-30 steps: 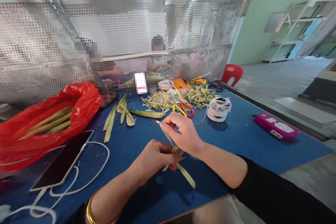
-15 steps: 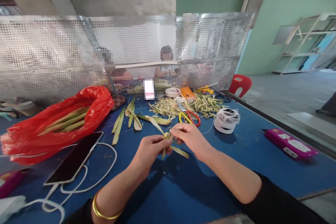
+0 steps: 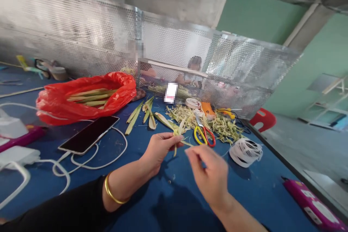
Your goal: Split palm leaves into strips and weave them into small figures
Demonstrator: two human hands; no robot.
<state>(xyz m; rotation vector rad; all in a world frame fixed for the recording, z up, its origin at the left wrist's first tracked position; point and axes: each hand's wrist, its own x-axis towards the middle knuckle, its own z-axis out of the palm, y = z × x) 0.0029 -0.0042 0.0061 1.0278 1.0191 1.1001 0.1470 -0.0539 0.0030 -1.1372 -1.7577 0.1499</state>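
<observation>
Leaf strip (image 3: 177, 131) sits pinched in left fingers (image 3: 174, 140); whether curled right fingers (image 3: 202, 151) hold it is unclear.

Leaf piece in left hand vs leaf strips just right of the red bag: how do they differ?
Shape: the leaf piece is looped into a small bundle with ends sticking out; the leaf strips are long and not bundled like that.
Support: the leaf piece is pinched in the left hand; the leaf strips lie on the blue table.
Shared: both are pale yellowish green.
</observation>
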